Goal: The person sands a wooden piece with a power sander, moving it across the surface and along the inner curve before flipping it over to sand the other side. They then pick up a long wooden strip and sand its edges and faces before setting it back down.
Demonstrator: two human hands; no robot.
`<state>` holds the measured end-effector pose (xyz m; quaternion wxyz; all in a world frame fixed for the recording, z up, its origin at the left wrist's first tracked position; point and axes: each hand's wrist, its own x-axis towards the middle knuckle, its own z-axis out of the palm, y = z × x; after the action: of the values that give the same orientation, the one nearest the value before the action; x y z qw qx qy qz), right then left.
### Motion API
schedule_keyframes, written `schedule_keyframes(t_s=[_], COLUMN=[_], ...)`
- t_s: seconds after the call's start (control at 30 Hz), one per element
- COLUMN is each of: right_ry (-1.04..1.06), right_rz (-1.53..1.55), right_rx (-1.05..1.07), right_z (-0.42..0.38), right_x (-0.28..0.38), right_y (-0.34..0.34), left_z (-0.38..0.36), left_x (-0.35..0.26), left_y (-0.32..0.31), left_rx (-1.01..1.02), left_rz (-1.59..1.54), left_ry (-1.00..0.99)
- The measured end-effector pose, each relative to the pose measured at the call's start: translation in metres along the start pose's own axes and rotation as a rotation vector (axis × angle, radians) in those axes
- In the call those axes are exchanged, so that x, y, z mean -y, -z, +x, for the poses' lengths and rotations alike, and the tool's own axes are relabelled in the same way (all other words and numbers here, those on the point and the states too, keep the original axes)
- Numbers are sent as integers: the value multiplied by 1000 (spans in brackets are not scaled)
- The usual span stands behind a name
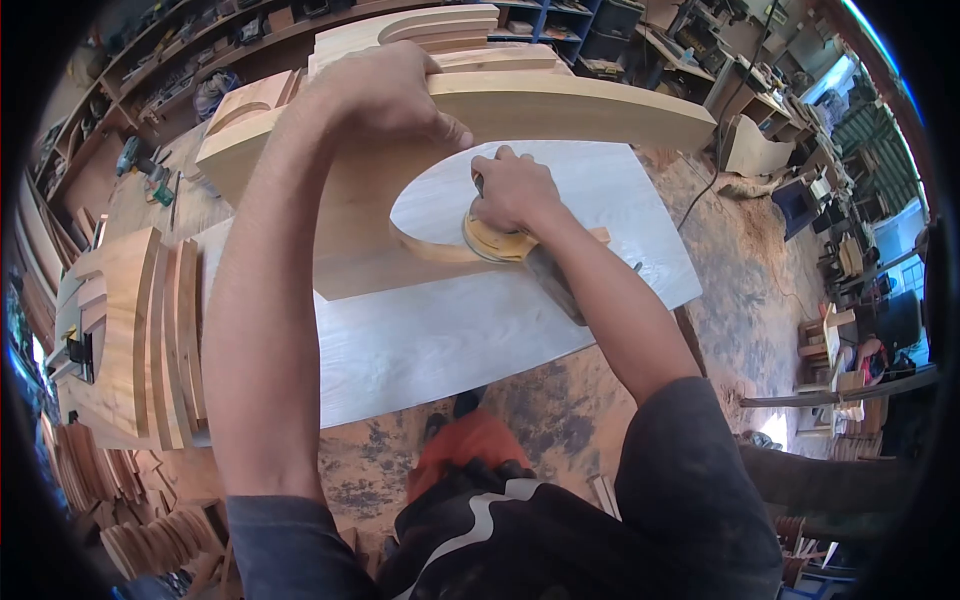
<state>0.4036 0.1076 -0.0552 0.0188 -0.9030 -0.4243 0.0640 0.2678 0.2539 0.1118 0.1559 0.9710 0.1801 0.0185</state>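
A thick wooden panel (350,230) with a curved cut-out stands on edge on the white tabletop (420,350). My left hand (395,95) is closed over its upper edge, the thumb lying along the near side and the other fingers mostly hidden behind. My right hand (515,190) wraps around an orbital sander (492,240) with a yellow base. The sander sits at the curved edge of the cut-out, and its dark rear part (553,280) extends below my right forearm.
Stacked wooden boards (165,340) stand at the table's left end, with more curved pieces (440,25) behind the panel. A cordless drill (158,185) lies at the back left. Sawdust covers the floor (735,270), and a dark cable (715,170) hangs at the right.
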Motion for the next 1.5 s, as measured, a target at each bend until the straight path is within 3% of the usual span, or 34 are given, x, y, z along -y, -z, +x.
schedule_keyframes(t_s=[0.7, 1.13, 1.5], right_ry=[-294, -347, -388], right_rz=[-1, 12, 45], right_rx=[-22, -42, -58], right_z=[-9, -16, -16], right_x=[-118, -145, -160], right_y=[13, 15, 5], left_z=[3, -4, -2], left_x=[1, -4, 1], left_y=[1, 1, 1], left_rx=[2, -34, -22], left_rz=[-47, -14, -92], left_ry=[-30, -7, -103])
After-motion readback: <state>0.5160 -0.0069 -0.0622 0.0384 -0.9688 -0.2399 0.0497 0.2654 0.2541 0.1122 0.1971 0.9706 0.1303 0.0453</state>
